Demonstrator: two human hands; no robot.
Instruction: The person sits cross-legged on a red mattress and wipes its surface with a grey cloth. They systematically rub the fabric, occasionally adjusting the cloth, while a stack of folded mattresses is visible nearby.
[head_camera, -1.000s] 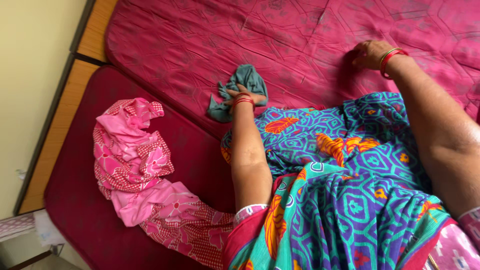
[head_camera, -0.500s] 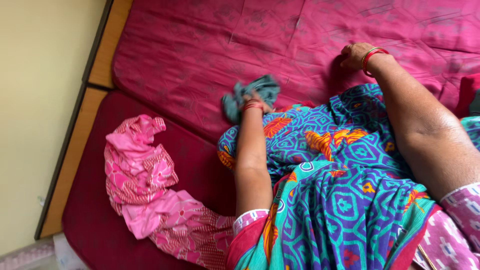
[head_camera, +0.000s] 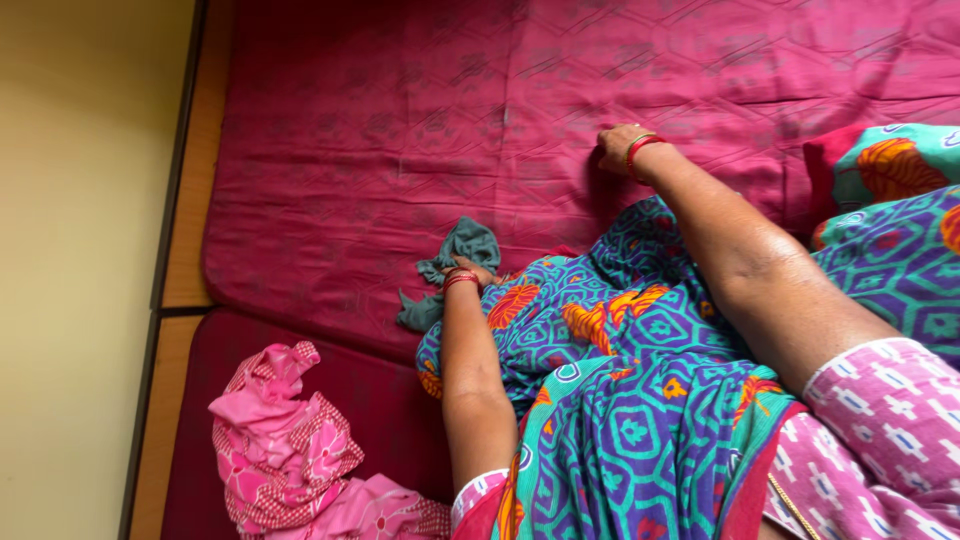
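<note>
Head view, left hand: we see the left hand (head_camera: 468, 272) closed on the grey cloth (head_camera: 447, 270).
Cloth place: it lies on the pink mattress (head_camera: 420, 130), near its front edge.
Cloth axis: crumpled, its long side goes from upper right to lower left.
Right hand: the right hand (head_camera: 618, 147) presses the mattress; its grip we cannot tell.
Beside: a pink garment (head_camera: 285, 450) lies on the red cushion (head_camera: 375, 400).

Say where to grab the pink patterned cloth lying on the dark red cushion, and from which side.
Probably the raised, bunched fold at the top of the pink patterned cloth, pinched from above. It lies crumpled and loose on the dark red cushion, with that peak standing up and bare cushion around it. Its lower end runs out of view, so avoid that side.
</note>
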